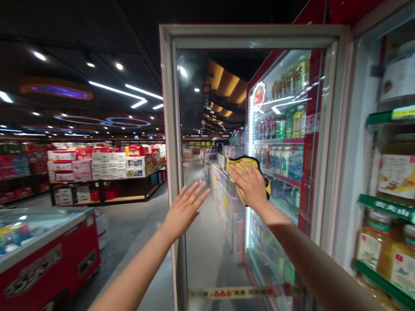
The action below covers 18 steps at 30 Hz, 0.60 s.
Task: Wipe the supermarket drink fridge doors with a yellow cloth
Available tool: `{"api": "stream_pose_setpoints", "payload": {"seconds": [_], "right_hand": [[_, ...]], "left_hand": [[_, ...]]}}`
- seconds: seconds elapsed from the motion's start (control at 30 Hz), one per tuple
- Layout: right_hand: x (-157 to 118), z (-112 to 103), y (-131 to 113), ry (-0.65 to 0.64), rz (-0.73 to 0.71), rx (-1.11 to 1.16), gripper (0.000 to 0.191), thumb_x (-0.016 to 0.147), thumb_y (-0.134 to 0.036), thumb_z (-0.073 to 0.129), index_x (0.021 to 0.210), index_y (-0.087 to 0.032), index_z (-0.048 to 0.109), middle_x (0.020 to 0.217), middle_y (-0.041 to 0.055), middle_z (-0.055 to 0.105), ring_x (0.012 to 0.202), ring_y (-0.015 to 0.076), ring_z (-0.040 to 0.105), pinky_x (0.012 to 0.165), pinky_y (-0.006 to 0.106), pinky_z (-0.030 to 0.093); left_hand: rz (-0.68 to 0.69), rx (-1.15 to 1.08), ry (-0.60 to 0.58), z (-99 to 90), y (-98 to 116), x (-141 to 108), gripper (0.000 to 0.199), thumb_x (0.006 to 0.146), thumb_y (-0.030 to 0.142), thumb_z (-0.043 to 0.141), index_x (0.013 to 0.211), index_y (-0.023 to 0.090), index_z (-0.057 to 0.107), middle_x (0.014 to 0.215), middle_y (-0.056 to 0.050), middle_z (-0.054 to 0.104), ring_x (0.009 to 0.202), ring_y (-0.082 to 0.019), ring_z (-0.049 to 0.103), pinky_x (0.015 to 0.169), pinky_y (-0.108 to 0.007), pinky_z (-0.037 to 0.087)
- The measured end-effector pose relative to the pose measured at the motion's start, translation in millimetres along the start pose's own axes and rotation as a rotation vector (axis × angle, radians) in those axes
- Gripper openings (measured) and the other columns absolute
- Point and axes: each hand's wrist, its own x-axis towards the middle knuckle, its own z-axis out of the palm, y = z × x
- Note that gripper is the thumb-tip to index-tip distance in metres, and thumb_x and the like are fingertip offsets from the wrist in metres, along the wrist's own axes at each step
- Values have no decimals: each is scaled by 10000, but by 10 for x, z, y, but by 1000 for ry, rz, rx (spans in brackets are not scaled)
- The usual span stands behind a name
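Observation:
A yellow cleaning cloth [244, 167] with a black edge lies flat against the glass of an open fridge door [169, 129]. My right hand [250, 183] presses on it with the fingers spread over the cloth. Near the door's left frame is my left hand [184, 211], its fingers stretched out and holding nothing. Whether its palm touches the glass or frame, I cannot tell. Reflected or seen through the pane are lit shelves of bottles [283, 121].
At right, fridge shelves [385, 205] carry large drink bottles [372, 242]. A red chest freezer [48, 259] stands at lower left. Stacked boxes [108, 166] sit on a display table behind it. Grey floor [136, 220] runs between the freezer and the door.

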Motion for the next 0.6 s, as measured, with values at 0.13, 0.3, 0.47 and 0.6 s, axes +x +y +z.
{"api": "stream_pose_setpoints", "payload": {"seconds": [0.13, 0.3, 0.47, 0.6], "right_hand": [[256, 81, -32, 105, 223, -48, 519, 953, -159, 481, 1451, -299, 528, 1531, 19, 525, 1490, 263, 344, 1211, 538, 235], [243, 200, -347, -32, 31, -32, 560, 964, -182, 483, 1511, -298, 453, 1562, 18, 486, 1510, 262, 305, 1232, 528, 187], [-8, 85, -262, -119, -178, -29, 558, 953, -202, 519, 1503, -282, 468, 1544, 20, 510, 1494, 260, 336, 1238, 508, 189], [299, 135, -334, 0, 69, -60, 533, 957, -197, 494, 1488, -252, 490, 1573, 31, 469, 1502, 287, 315, 1233, 537, 193]], "left_hand": [[-31, -1, -43, 101, -52, -392, 943, 753, 162, 781, 1569, 299, 329, 1640, -36, 311, 1515, -246, 312, 1249, -433, 282], [-60, -36, -69, 147, -21, -499, 985, 748, 166, 779, 1589, 276, 280, 1660, -55, 260, 1537, -258, 253, 1262, -454, 243], [-18, -55, -115, 116, -47, -506, 1043, 715, 107, 749, 1604, 272, 228, 1679, -54, 206, 1556, -268, 183, 1262, -461, 231], [8, -63, -157, 83, -69, -537, 1084, 703, 79, 715, 1615, 265, 160, 1694, -64, 153, 1567, -261, 118, 1261, -465, 219]]}}
